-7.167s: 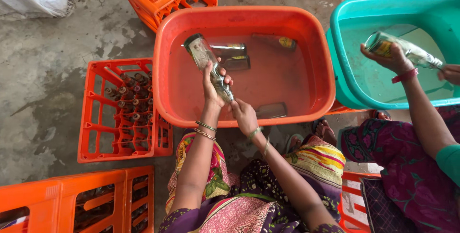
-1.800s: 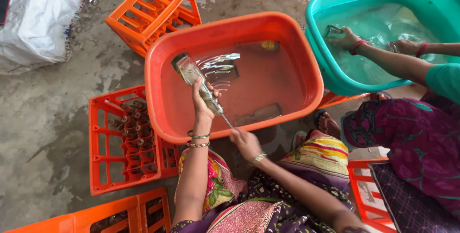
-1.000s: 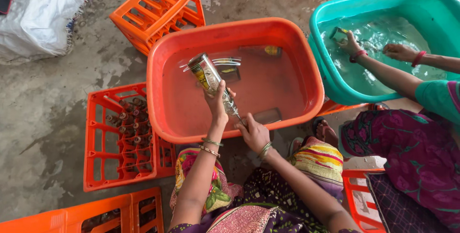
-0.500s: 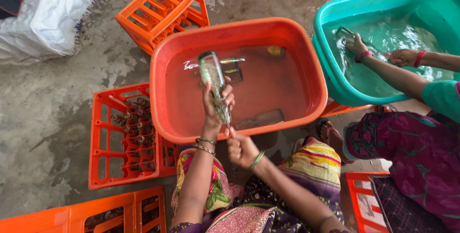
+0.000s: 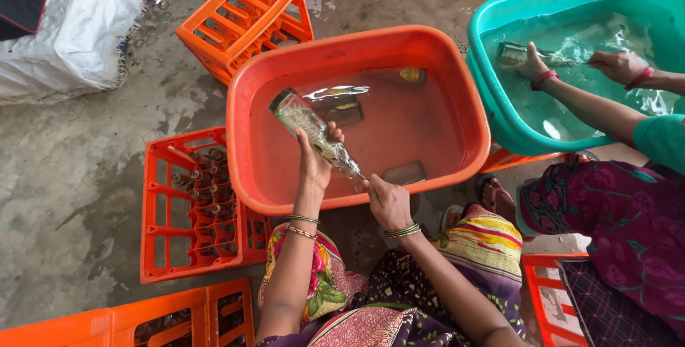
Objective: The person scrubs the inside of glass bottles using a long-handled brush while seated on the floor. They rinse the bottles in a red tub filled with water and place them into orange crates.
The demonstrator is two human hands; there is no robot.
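My left hand (image 5: 314, 165) grips a clear glass bottle (image 5: 307, 122), held tilted over the near side of the orange tub (image 5: 457, 90), base up and to the left, neck toward me. My right hand (image 5: 389, 201) is closed on a thin brush handle (image 5: 359, 175) that runs into the bottle's neck. The tub holds water, with a few other bottles lying submerged in it.
An orange crate (image 5: 178, 211) with several brown bottles stands left of my knee. Empty orange crates (image 5: 242, 22) stand beyond. Another person at right washes a bottle (image 5: 517, 53) in a teal tub (image 5: 492, 54). A white sack (image 5: 71, 40) lies far left.
The bottle has tipped from nearly upright to slanting left. My right hand has moved up close to the bottle's neck. The camera view shifted slightly.
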